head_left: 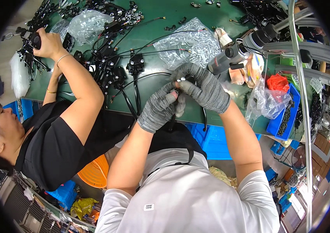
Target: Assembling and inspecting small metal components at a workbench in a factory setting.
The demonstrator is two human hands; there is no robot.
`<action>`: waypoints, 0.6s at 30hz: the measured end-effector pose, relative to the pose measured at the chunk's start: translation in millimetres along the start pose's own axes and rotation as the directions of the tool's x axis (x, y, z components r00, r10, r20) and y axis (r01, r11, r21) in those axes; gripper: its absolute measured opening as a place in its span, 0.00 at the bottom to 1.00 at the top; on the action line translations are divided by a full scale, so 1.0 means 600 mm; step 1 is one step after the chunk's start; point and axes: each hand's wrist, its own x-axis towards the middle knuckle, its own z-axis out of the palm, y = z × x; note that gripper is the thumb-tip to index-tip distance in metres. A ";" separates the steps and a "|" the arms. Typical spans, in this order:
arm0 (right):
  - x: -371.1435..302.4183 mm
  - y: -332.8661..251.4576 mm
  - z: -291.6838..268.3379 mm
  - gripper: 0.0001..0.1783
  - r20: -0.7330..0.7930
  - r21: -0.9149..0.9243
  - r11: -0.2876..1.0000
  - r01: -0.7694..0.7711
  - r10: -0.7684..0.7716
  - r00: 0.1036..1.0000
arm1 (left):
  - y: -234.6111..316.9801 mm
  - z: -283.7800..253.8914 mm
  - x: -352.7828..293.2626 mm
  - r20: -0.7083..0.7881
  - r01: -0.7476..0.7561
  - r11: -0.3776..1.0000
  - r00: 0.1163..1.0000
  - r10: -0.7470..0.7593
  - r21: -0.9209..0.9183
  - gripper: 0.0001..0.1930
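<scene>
Both of my hands wear grey knit gloves and meet over the near edge of the green table. My left hand (158, 108) is closed, fingers curled around a part mostly hidden by the gloves. A thin black cable (146, 77) runs from that spot to the left. My right hand (208, 87) bends over from the right, its fingertips pinched together beside small shiny silver screw heads (181, 79). Left of my hands lies a black clamp-like part (135, 64) with silver screws and a cable. A clear bag of silver screws (190, 44) lies just beyond my hands.
On the left a co-worker's hand (50, 44) holds a black part. Black cabled parts (106, 58) are heaped nearby. A grey cylindrical tool (227, 58) on a metal arm stands close to my right hand. At right sits a blue bin (284, 116) with small black pieces.
</scene>
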 end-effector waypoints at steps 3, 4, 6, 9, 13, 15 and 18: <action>-0.002 -0.001 -0.002 0.09 0.029 -0.099 0.995 0.020 -0.017 0.999 | 0.008 0.005 0.000 0.097 0.081 0.992 0.993 -0.072 -0.091 0.21; -0.007 0.005 -0.002 0.10 0.021 -0.070 0.997 -0.024 0.026 0.999 | 0.012 0.007 0.001 0.194 0.126 0.980 0.976 -0.095 -0.151 0.21; -0.012 0.007 0.004 0.10 0.002 -0.058 0.998 -0.030 0.030 1.000 | 0.011 0.016 0.003 0.221 0.153 0.970 0.969 -0.110 -0.188 0.21; -0.011 -0.005 0.011 0.10 -0.012 -0.075 0.997 -0.004 0.004 1.000 | 0.007 0.016 0.005 0.239 0.193 0.951 0.962 -0.135 -0.240 0.21; -0.006 -0.008 0.019 0.09 -0.037 -0.085 0.996 0.004 -0.007 0.999 | -0.010 0.001 0.004 0.058 0.204 0.943 0.979 -0.196 -0.261 0.15; 0.001 -0.002 0.022 0.08 -0.039 -0.184 0.983 -0.010 0.003 0.999 | -0.014 0.002 0.007 -0.151 0.098 0.995 0.984 -0.097 0.000 0.12; -0.006 0.021 0.037 0.08 -0.055 -0.353 0.932 0.084 -0.110 0.992 | -0.012 0.005 0.008 -0.334 0.006 0.947 0.937 0.107 0.322 0.12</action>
